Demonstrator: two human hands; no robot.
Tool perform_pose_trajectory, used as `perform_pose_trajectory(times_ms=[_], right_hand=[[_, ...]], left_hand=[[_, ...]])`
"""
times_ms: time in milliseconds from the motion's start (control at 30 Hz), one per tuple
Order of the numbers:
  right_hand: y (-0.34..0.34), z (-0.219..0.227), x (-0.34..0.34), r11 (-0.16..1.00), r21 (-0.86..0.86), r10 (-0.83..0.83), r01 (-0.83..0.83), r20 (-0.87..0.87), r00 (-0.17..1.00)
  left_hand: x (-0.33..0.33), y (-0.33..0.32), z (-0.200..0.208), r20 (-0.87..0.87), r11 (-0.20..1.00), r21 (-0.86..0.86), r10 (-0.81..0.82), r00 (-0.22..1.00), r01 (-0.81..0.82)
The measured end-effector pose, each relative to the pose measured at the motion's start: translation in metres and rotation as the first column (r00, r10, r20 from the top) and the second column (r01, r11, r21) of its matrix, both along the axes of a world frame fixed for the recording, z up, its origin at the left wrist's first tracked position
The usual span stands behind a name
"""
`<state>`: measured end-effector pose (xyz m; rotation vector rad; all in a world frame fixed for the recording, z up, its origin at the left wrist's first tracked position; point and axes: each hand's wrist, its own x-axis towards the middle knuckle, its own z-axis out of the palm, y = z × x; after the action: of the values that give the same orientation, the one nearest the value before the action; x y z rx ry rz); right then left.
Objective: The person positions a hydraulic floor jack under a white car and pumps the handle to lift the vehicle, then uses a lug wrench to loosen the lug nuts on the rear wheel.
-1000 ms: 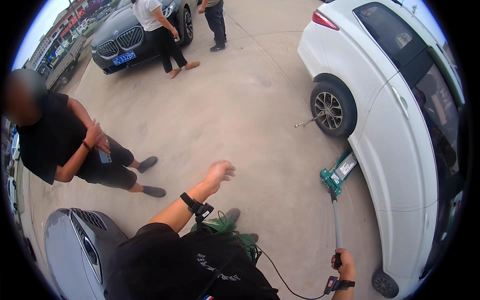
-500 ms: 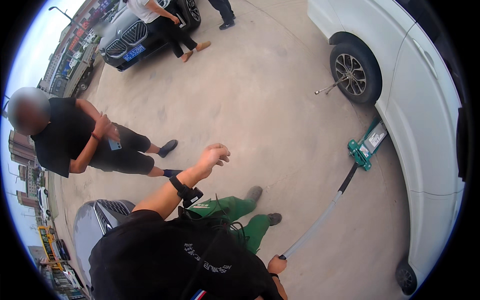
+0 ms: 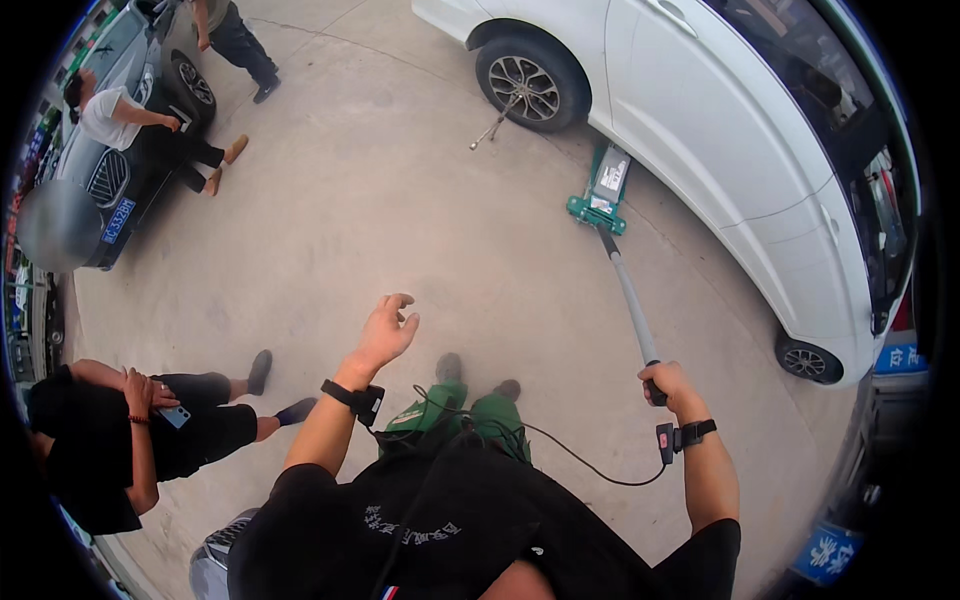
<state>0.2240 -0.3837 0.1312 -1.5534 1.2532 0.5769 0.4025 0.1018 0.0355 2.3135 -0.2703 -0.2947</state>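
Fingers of the bare right hand (image 3: pixel 677 388) are wrapped snugly round the black end grip (image 3: pixel 656 394) of a long grey metal handle (image 3: pixel 634 305); compared with half a second ago that hand sits well further out from the body, and the pole now angles away to the right of the green trousers (image 3: pixel 430 412) instead of toward them, though some of that is just the head turning; I'd read it as more room between pole and legs, with the hookup to the jack looking intact. Green-and-grey floor jack (image 3: pixel 598 210) is on the pale concrete, far end tucked under the side of the white car (image 3: pixel 690 110), just behind the black tyre with the multi-spoke alloy wheel (image 3: pixel 532 86); a silver cross-shaped lug wrench (image 3: pixel 487 135) sticks out of that wheel, nobody touching it. Left hand (image 3: pixel 385 335) has nothing in it; fingers half open, loosely curled, hanging over bare ground well apart from the jack.
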Motion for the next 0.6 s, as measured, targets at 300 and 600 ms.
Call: perform_pose_trajectory(times_ms=[300, 600], right_hand=[[0.058, -0.103, -0.089, 0.963, -0.246, 0.066, -0.114, -0.196, 0.978], [0.172, -0.320, -0.212, 0.836, -0.493, 0.093, -0.240, -0.304, 0.948]], left_hand=[[-0.100, 0.217, -0.167, -0.366, 0.954, 0.297, 0.158, 0.917, -0.046], [-0.151, 0.267, -0.098, -0.472, 0.735, 0.642, 0.602, 0.643, -0.217]])
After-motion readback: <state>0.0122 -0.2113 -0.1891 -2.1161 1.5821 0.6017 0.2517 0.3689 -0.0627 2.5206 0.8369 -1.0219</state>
